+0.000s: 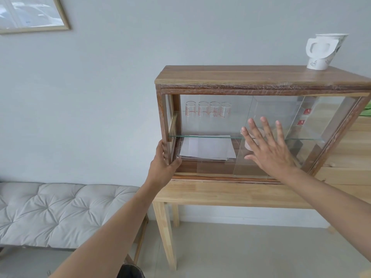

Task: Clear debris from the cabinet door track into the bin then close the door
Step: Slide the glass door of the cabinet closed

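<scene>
A wooden cabinet with sliding glass doors stands on a light wooden table. My left hand grips the cabinet's lower left corner post. Fingers spread, my right hand lies flat against the glass door near the middle. The bottom door track runs along the cabinet's front edge; I see no debris in it. A dark bin shows partly at the bottom edge, under my left arm.
Inside are several glass beakers, a glass shelf and a stack of white paper. A paper cup stands on the cabinet top. A grey tufted bench sits to the left; the table holds the cabinet.
</scene>
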Demonstrator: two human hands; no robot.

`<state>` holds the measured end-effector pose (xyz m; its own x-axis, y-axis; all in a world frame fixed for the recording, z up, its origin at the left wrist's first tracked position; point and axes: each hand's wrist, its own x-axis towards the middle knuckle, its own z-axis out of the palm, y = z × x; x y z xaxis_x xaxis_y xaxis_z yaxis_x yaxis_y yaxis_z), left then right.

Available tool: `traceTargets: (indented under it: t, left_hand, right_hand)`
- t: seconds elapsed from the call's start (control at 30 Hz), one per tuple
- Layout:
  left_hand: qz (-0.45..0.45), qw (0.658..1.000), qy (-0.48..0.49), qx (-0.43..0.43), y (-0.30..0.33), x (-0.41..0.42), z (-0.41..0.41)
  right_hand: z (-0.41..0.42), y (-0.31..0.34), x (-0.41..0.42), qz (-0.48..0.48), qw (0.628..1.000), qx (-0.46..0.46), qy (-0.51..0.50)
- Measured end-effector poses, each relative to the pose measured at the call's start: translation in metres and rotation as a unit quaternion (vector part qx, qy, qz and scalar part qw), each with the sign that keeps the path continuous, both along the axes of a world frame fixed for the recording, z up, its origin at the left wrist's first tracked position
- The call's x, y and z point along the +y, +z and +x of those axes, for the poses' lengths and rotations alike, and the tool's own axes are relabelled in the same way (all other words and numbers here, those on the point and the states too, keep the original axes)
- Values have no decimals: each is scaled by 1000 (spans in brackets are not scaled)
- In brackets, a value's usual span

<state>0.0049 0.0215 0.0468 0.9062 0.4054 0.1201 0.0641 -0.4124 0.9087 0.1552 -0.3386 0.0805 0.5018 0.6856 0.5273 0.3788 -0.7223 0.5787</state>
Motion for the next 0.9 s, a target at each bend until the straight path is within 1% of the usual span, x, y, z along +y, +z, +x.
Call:
traceTargets:
  t: [0.23,0.43,0.63,0.9]
  left_hand:
    - [9,1000,6,3,-3,5,3]
    - [17,1000,7,3,-3,4,2]
    - [15,1000,-6,8,0,6,0]
    - [27,999,-24,16,4,7,-1]
  right_hand:
    - [0,-3,26,5,1000,-2,15]
    - [-7,-2,54,17,999,20,32]
    - [-15,-2,89,20,999,20,40]
    - [-24,-1,108,37,998,40,33]
